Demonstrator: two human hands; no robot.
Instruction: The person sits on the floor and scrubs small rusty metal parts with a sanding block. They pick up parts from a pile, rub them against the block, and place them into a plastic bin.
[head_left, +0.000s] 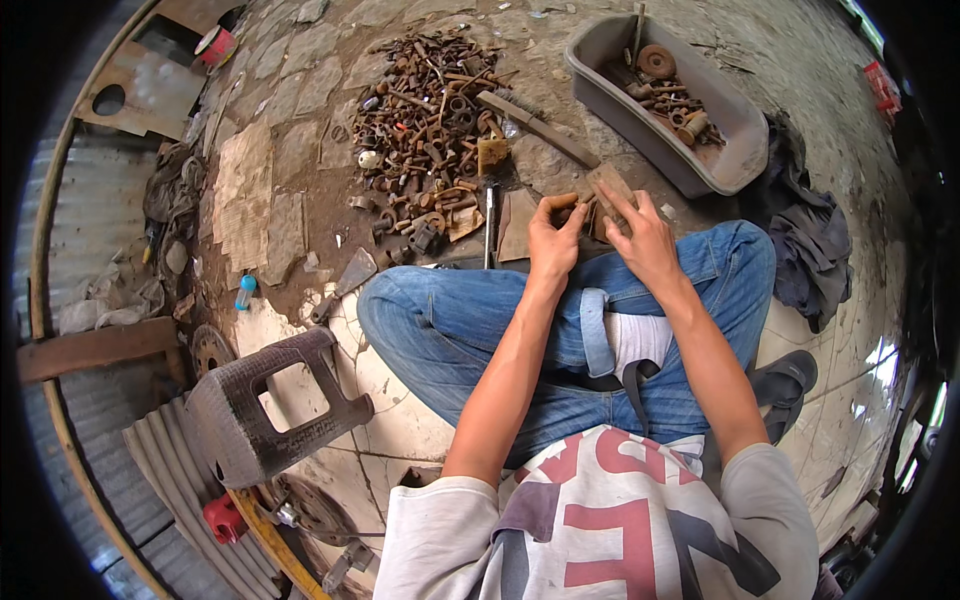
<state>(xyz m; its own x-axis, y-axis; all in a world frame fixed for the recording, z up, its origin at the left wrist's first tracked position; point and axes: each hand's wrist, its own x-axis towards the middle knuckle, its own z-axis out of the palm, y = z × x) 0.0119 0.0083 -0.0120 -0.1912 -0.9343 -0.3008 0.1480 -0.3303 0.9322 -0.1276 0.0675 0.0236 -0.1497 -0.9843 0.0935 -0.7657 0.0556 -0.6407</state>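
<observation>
Just past my crossed legs in blue jeans, both hands work close together. My left hand (556, 234) has its thumb and fingers curled around a small rusty metal part (561, 216), mostly hidden by them. To its right, my right hand (642, 238) has two fingers stretched over a flat tan piece (613, 184); whether it grips that piece I cannot tell. Beyond them lies a heap of rusty bolts, nuts and other metal parts (427, 142). A long flat bar (536, 127) runs from the heap towards my right hand. A shiny metal rod (490, 229) lies left of my left hand.
A grey plastic tub (731, 169) with rusty parts stands far right, dark cloth (810, 251) beside it. At left are a scraper (355, 271), a small blue bottle (245, 292) and an overturned plastic stool (262, 409). Sandals (784, 382) lie by my right knee.
</observation>
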